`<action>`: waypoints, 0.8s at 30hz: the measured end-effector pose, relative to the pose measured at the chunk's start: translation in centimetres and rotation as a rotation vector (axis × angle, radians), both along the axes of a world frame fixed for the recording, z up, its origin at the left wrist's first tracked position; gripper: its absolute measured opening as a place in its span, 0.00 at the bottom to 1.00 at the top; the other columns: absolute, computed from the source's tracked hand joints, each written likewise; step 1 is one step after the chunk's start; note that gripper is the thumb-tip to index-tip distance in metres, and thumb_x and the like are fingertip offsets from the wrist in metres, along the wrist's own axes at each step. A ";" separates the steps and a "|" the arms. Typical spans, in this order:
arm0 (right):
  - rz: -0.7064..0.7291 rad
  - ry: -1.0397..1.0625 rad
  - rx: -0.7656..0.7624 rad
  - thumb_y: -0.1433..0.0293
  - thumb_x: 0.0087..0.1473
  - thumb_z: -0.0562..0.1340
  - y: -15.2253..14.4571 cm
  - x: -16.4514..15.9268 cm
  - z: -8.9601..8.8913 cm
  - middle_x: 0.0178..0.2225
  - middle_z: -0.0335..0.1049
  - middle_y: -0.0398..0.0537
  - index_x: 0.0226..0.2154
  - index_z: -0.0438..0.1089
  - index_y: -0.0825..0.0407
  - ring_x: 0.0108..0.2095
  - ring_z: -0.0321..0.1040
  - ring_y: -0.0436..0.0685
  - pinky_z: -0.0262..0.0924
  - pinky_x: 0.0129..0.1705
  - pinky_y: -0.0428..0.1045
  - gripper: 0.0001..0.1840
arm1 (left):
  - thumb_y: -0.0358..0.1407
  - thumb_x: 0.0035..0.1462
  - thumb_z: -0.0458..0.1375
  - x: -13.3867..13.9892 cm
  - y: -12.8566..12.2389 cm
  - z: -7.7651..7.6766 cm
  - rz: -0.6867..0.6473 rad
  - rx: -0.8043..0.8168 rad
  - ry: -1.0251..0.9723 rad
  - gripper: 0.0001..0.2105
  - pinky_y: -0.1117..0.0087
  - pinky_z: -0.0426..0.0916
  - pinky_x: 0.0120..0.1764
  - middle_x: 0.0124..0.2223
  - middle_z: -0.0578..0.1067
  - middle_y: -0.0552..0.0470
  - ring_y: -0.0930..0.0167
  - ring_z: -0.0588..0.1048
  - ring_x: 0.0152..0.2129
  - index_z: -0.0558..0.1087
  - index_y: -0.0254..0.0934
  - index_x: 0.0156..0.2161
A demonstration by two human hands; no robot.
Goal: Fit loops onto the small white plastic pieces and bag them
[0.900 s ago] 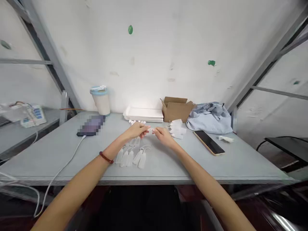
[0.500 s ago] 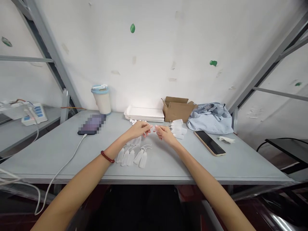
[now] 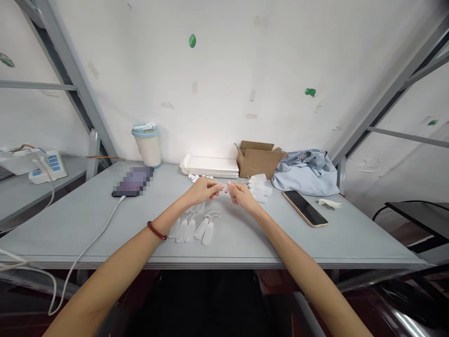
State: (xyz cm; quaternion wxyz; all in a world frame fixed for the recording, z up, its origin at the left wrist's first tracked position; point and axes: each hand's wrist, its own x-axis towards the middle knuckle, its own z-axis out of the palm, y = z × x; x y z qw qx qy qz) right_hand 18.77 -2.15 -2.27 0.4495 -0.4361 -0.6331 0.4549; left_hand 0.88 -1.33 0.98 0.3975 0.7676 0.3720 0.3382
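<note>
My left hand [image 3: 207, 188] and my right hand [image 3: 240, 194] meet above the middle of the table, both closed in a pinch. Between their fingertips shows a small translucent white piece [image 3: 226, 188]; its full shape is hidden by the fingers. Several translucent squeeze bottles with thin curved tubes [image 3: 208, 234] lie in front of and below my left hand. Just beyond my right hand is a pile of similar white bottles [image 3: 258, 188]. Small white parts [image 3: 192, 178] are heaped behind my left hand, partly covered by it.
Along the wall stand a lidded cup [image 3: 146, 145], a stack of white trays [image 3: 210, 166], an open cardboard box [image 3: 256, 161] and a bunched blue cloth [image 3: 305, 175]. A phone [image 3: 305, 208] and crumpled tissue [image 3: 329, 203] lie right; a cabled phone [image 3: 133, 181] lies left.
My left fingertips have shifted slightly right, closer to my right hand, and less of the white piece shows between them. The whole view has moved a little.
</note>
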 end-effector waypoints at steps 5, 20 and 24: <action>0.042 0.130 -0.159 0.42 0.43 0.61 -0.4 0.1 0.7 0.14 0.39 0.31 0.22 0.64 0.53 0.15 0.35 0.43 0.37 0.17 0.44 0.29 | 0.42 0.53 0.57 0.0 -0.3 0.1 -0.020 0.138 -0.015 0.15 0.75 0.62 0.26 0.20 0.69 0.55 0.75 0.67 0.20 0.71 0.34 0.21; -0.044 0.070 0.004 0.44 0.48 0.59 -0.2 0.1 0.4 0.15 0.45 0.35 0.17 0.53 0.49 0.16 0.43 0.45 0.47 0.20 0.46 0.29 | 0.52 0.57 0.50 0.2 0.2 -0.5 -0.009 -0.055 0.009 0.23 0.72 0.63 0.26 0.21 0.69 0.53 0.74 0.68 0.19 0.67 0.35 0.21; -0.131 -0.211 0.297 0.49 0.54 0.55 -0.4 0.1 0.2 0.19 0.58 0.41 0.23 0.64 0.51 0.21 0.53 0.49 0.49 0.26 0.46 0.24 | 0.53 0.55 0.53 0.2 0.5 -0.8 0.000 -0.185 -0.040 0.23 0.72 0.62 0.24 0.21 0.66 0.54 0.74 0.67 0.18 0.64 0.36 0.19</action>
